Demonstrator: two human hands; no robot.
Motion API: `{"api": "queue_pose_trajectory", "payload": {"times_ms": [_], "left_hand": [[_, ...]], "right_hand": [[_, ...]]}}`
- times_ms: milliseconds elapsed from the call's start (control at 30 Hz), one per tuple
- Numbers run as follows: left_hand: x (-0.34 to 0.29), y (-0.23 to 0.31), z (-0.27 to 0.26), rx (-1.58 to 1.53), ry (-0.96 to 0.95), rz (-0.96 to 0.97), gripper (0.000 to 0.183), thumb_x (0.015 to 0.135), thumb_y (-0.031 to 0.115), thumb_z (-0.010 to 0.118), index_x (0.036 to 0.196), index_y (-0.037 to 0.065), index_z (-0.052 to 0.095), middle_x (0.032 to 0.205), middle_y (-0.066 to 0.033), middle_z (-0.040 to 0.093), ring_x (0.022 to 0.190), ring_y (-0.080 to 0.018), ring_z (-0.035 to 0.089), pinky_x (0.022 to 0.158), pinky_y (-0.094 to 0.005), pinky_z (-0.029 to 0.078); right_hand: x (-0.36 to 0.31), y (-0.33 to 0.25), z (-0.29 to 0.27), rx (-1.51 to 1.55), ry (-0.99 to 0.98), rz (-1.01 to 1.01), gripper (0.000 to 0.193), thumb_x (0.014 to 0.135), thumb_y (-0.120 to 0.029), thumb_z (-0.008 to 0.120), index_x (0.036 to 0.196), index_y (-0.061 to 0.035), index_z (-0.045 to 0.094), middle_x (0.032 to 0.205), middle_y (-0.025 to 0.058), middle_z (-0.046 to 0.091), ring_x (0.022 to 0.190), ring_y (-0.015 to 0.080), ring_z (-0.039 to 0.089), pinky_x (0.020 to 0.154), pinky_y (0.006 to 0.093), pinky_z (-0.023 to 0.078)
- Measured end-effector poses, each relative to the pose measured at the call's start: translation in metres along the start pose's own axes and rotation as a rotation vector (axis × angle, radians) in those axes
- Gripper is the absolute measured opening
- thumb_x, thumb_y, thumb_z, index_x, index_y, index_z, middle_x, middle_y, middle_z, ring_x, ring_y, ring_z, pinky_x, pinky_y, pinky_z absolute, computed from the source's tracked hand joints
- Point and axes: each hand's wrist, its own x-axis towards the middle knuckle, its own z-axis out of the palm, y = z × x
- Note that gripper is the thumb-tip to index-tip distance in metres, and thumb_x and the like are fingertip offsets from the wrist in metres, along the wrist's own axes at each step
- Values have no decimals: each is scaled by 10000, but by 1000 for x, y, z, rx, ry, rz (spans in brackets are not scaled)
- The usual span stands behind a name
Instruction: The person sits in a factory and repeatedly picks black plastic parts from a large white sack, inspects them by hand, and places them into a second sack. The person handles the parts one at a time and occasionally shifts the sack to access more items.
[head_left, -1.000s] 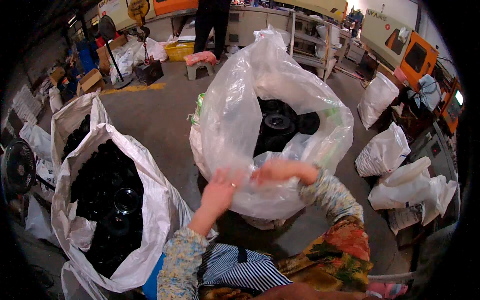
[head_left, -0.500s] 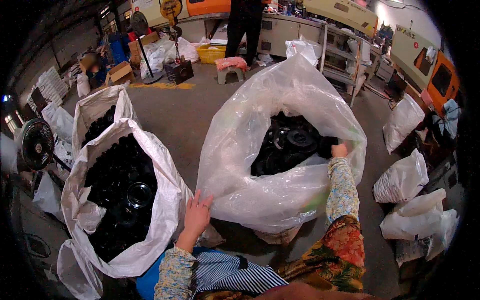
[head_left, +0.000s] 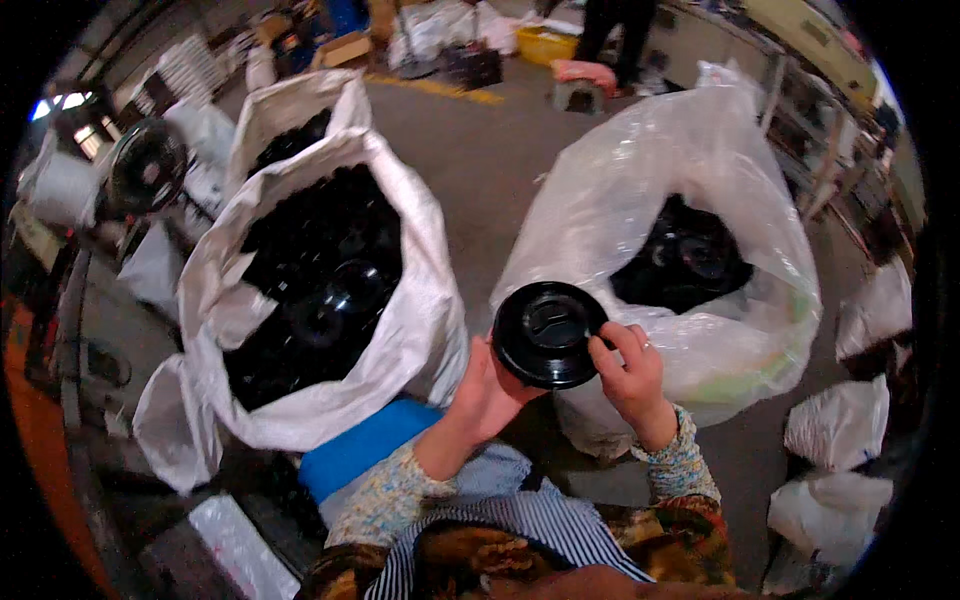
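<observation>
The left hand (head_left: 487, 394) supports a round black lid-like part (head_left: 550, 338) from below, its fingers too hidden to tell their closure; the right hand (head_left: 634, 376) pinches its right rim between thumb and fingers. Beyond, a white woven sack (head_left: 432, 262) stands left, a translucent plastic bag (head_left: 585, 215) right; farther, a yellow crate (head_left: 545, 46).

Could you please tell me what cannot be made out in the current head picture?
In the head view:
1. Underside of the glossy black round part: faces away from the camera.
2. Some of the bare left hand: covered by that part.
3. Lower contents of the translucent whitish plastic bag: hidden by black pieces on top.
4. Many contents of the front white woven sack: too dark to separate.
5. Standing person's upper body: cut off by the top edge.
</observation>
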Motion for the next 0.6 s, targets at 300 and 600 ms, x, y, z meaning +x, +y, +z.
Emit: {"api": "queue_pose_trajectory", "payload": {"times_ms": [300, 600], "left_hand": [[-43, 43, -15, -211, 355, 80, 456, 965, 373, 408, 1314, 79, 412, 1297, -117, 487, 1175, -283, 493, 970, -498, 439], [-79, 34, -40, 357, 520, 164, 475, 975, 353, 406, 1338, 49, 365, 1272, -100, 498, 1116, -218, 525, 938, -361, 443]], "right_hand": [[59, -40, 37, 324, -143, 147, 506, 689, 86, 502, 1172, -55, 556, 1164, 137, 547, 975, 337, 562, 769, 384, 492], [94, -86, 61, 487, -627, -3, 740, 721, -284, 728, 1321, -32, 374, 1105, 202, 520, 887, 400, 581, 742, 421, 492]]}}
